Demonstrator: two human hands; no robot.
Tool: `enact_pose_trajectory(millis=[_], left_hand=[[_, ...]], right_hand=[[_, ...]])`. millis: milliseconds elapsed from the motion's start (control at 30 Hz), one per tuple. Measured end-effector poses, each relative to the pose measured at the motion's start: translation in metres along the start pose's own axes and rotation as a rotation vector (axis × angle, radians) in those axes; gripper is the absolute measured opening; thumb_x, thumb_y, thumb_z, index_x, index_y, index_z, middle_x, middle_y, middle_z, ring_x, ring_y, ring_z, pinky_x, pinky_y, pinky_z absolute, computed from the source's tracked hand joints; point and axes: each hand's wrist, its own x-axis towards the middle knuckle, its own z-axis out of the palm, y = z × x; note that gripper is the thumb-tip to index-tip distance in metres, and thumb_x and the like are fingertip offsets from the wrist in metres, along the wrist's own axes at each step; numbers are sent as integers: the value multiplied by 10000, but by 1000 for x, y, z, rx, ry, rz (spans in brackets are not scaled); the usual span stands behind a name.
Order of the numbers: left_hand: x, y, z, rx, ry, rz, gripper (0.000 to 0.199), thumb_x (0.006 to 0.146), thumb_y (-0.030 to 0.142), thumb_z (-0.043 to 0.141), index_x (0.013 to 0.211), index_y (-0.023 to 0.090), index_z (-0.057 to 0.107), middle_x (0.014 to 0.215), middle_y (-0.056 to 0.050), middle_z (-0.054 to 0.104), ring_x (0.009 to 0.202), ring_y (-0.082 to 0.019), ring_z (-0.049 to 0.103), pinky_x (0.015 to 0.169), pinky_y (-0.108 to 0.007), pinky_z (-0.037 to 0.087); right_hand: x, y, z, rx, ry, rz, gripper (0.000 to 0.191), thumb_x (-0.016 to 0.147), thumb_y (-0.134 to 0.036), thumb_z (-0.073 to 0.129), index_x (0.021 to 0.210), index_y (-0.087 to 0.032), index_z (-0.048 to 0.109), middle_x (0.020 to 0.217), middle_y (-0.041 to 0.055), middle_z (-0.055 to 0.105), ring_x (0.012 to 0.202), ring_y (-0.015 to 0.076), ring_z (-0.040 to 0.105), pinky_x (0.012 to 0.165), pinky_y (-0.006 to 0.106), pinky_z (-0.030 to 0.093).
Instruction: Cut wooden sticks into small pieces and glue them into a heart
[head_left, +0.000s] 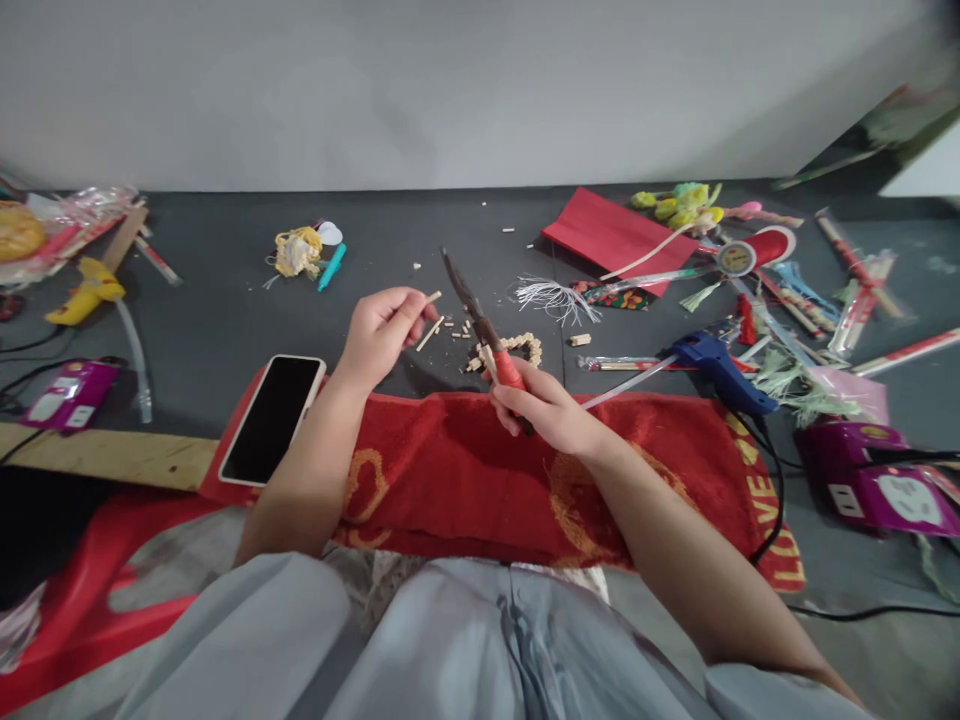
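Hands (pixel 386 330) (pixel 551 410), pinched stick (pixel 434 296), gripped red-handled tool (pixel 508 371), towel (pixel 465 480)

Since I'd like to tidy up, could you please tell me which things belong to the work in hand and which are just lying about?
Work in hand:
short stick in left hand
red-handled tool in right hand
probably small pieces, beige loop

Apparently lying about:
phone
turquoise pen
red paper
red spool

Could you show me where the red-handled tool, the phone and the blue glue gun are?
Red-handled tool (pixel 486 330): head view, on the dark metal just above its handle.
Phone (pixel 271 418): head view, on its black screen.
Blue glue gun (pixel 712 364): head view, on its body.
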Motion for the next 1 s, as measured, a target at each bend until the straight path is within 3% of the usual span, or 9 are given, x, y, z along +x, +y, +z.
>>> enact_pose_trajectory(millis=[133, 267, 500, 800, 1000], left_hand=[[5, -4, -2, -11, 112, -101, 387, 932, 501, 570, 708, 193, 638, 494, 54, 386, 409, -59, 349, 411, -207, 279], [8, -10, -7, 217, 219, -194, 348, 967, 396, 513, 713, 196, 641, 516, 39, 435, 436, -80, 384, 466, -244, 311], [8, -12, -7, 613, 88, -360, 286, 940, 317, 460, 767, 194, 652, 648, -7, 608, 615, -147, 531, 635, -293, 361], [18, -30, -9, 623, 106, -521, 249, 941, 252, 380, 720, 219, 492, 743, -32, 652, 669, -173, 588, 681, -311, 406], [50, -45, -21, 695, 165, -545, 298, 971, 311, 329, 721, 224, 465, 759, -75, 659, 751, -213, 631, 731, -335, 450]], right_hand=[[4, 2, 0, 149, -16, 27, 265, 899, -435, 533, 991, -202, 448, 579, -92, 497, 472, 94, 466, 525, 273, 364], [6, 2, -1, 181, 32, 61, 285, 875, -432, 572, 988, -196, 460, 601, -90, 515, 476, 89, 489, 527, 273, 375], [6, -1, 1, 188, 97, 60, 238, 873, -408, 571, 933, -205, 462, 594, -87, 509, 473, 91, 501, 520, 275, 363], [7, 4, 2, 292, 122, 54, 310, 854, -486, 594, 924, -218, 456, 599, -87, 500, 454, 100, 482, 504, 288, 382], [8, 4, 3, 304, 113, 63, 343, 846, -525, 595, 912, -223, 448, 571, -94, 491, 447, 103, 475, 513, 284, 376]])
